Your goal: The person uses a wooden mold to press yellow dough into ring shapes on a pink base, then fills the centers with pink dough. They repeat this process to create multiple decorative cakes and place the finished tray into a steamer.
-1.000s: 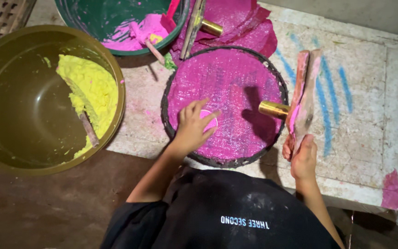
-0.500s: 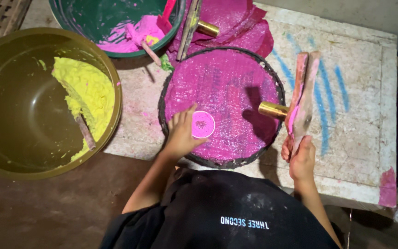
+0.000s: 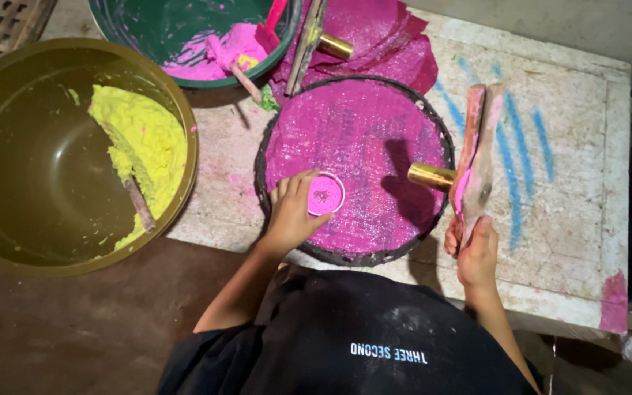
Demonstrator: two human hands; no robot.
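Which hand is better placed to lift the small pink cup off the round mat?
Left. The left hand already curls around the small pink cup on the round pink mat. The right hand is off to the side, gripping the wooden press tool.

We see no packages, signs or screens; only small white lettering (image 3: 389,353) printed on the person's black shirt.
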